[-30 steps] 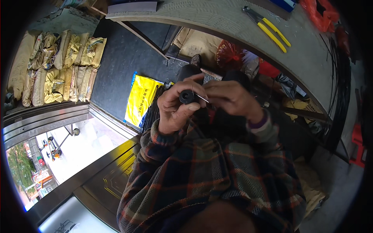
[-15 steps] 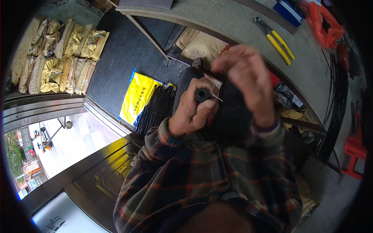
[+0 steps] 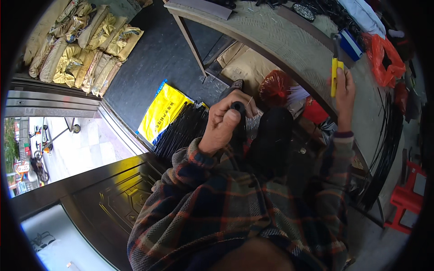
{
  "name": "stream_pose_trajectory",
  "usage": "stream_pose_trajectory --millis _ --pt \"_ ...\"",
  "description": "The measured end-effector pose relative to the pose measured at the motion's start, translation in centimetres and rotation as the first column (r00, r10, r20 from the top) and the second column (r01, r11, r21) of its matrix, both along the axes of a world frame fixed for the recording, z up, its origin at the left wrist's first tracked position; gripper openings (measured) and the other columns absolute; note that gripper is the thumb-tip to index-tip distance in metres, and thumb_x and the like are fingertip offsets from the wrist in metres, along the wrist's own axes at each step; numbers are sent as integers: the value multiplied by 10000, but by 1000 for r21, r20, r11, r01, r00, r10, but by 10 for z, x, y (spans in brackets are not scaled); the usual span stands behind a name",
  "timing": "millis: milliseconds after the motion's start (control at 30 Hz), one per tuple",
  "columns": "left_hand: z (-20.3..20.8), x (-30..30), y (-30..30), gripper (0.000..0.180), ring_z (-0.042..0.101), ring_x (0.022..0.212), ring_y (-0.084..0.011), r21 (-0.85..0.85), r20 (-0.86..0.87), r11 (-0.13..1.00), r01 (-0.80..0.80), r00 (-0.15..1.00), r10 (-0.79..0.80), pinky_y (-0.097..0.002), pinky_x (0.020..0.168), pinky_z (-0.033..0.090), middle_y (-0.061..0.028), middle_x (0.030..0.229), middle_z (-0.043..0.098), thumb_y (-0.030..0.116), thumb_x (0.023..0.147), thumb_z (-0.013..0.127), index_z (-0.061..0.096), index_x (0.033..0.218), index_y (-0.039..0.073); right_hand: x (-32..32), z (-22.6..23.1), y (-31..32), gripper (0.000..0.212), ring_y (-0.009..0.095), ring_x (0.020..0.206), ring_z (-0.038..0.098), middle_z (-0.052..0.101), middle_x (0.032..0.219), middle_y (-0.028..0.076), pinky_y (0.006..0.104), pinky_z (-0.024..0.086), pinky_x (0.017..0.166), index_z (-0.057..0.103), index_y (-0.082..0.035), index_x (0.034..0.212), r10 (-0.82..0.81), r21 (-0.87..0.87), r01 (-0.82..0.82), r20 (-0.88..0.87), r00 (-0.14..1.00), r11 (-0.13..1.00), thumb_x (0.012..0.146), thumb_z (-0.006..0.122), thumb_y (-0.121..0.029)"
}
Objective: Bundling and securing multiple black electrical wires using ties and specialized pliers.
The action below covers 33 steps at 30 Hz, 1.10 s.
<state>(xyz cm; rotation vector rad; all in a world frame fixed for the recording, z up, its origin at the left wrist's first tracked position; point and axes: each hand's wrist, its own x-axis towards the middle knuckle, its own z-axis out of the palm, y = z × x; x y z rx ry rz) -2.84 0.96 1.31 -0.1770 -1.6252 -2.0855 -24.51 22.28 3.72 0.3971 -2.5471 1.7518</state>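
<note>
In front of my body, my left hand [image 3: 219, 124] is closed around a black hollow cylinder [image 3: 238, 106], its round open end facing up. A thin pale wire-like piece sticks out beside it. Over at the right, my right hand [image 3: 345, 92] grips yellow-handled pliers [image 3: 335, 74] above the workbench's edge, jaws pointing away from me. The pliers' handles look close together. Below my left hand, to the left, a bundle of thin black rods [image 3: 181, 131] lies partly on a yellow printed bag [image 3: 162, 108].
The grey workbench [image 3: 271, 29] curves along the far right, carrying a blue box [image 3: 351, 45], a red plastic bag [image 3: 386, 63] and long black strips [image 3: 384, 135]. Filled sacks [image 3: 86, 45] stand stacked far left. A red stool [image 3: 404, 198] is at the right; a dark door panel [image 3: 113, 194] lies near left.
My right hand has moved right from near my left hand to the workbench and taken hold of the pliers that lay there. My left hand still holds the black cylinder. The view has shifted.
</note>
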Motion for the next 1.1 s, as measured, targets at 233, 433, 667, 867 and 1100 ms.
stream_pose_trajectory --millis 233,433,667,867,1100 --pt "3 10 13 654 439 550 -86 -77 223 990 -118 966 133 -223 527 361 -26 645 486 609 910 253 509 857 9 93 26 -23 215 163 1048 509 497 1165 21 381 381 933 624 -204 1071 633 739 35 -600 489 673 862 578 -178" --pt "10 11 21 682 414 525 -61 -141 247 978 -151 952 183 -214 469 294 -24 634 508 648 896 220 494 813 29 95 51 -38 349 86 1215 394 451 1191 -69 429 257 1071 535 -293 1198 571 477 536 -821 -11 697 857 581 -233" --pt "4 14 27 699 409 534 -50 -306 185 880 -364 883 430 -197 488 287 4 667 516 649 891 208 519 829 26 118 25 -34 190 204 1008 508 474 1127 55 403 436 883 628 -119 1030 573 621 271 -783 241 735 853 597 -179" --pt "7 17 19 507 533 634 -119 -335 81 926 -174 974 213 -248 614 425 -60 753 544 436 955 341 535 1115 -4 117 54 -15 228 210 843 558 493 1020 100 360 489 648 589 -56 1006 774 801 40 -589 231 597 819 640 -174" --pt "19 24 -4 723 590 1031 -292 -520 120 726 450 880 -460 -348 872 461 -150 1175 567 345 662 755 477 1243 15 103 61 28 474 218 700 612 565 992 104 334 495 576 486 -58 1113 945 387 -895 142 294 221 770 710 -296"
